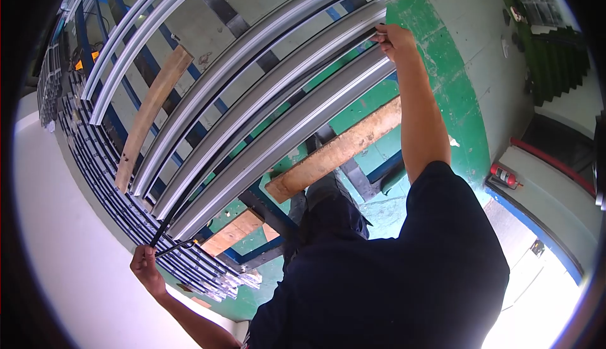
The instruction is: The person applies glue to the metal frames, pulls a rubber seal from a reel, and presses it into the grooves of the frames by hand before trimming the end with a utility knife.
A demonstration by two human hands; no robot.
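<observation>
My left hand (147,270), at the lower left, is closed in a pinch on a long thin black strip (161,231). A second thin dark piece (175,248) runs from the same fingers toward the profile ends; its kind is unclear. At the upper right, my right hand (396,41) is closed at the far end of the profiles, pinching what looks like the strip's other end. Between the hands the strip runs along the gap between the nearest grey metal profile (287,144) and the middle profile (278,82). Another long profile (246,49) lies beyond them.
Blue and black rack beams (237,25) carry the profiles, with wooden boards (334,150) across them. Several dark bars (120,188) are stacked along the left wall. Pale profiles (142,33) lie at the upper left. A fire extinguisher (505,175) is at the right.
</observation>
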